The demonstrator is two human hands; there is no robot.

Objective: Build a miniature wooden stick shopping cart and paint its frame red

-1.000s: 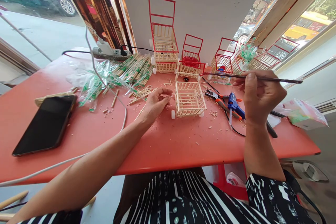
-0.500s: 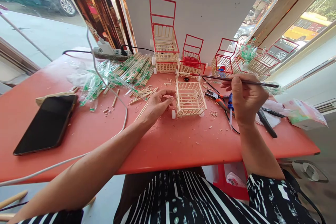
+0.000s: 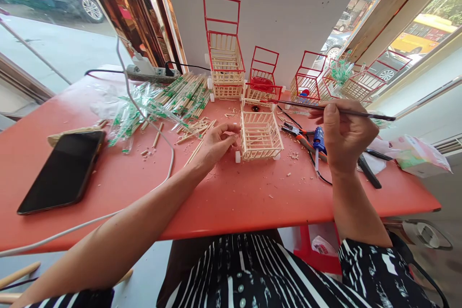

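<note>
A miniature shopping cart (image 3: 263, 156) made of pale wooden sticks stands upright on small white wheels in the middle of the table. My left hand (image 3: 220, 142) is curled at its left side, thumb and fingertips gripping the edge of the frame. In my right hand (image 3: 348, 130) is a thin dark paintbrush (image 3: 306, 105), pinched between thumb and fingers. The red-coated tip reaches left to the cart's handle, whose top bar is red while the part below is pale. Behind the handle sits a red container (image 3: 262, 84), partly hidden.
Finished carts with red trim, including a tall one (image 3: 225, 65), line the back wall. Wrapped sticks (image 3: 180, 94) and a phone (image 3: 63, 171) lie left. Pliers (image 3: 301, 139), a blue glue gun (image 3: 319, 140), a black-handled tool (image 3: 368, 172) and a tissue pack (image 3: 420, 155) lie right.
My right hand and the brush have shifted to the right, the tip sliding along the handle. My left hand and the cart stay nearly in place.
</note>
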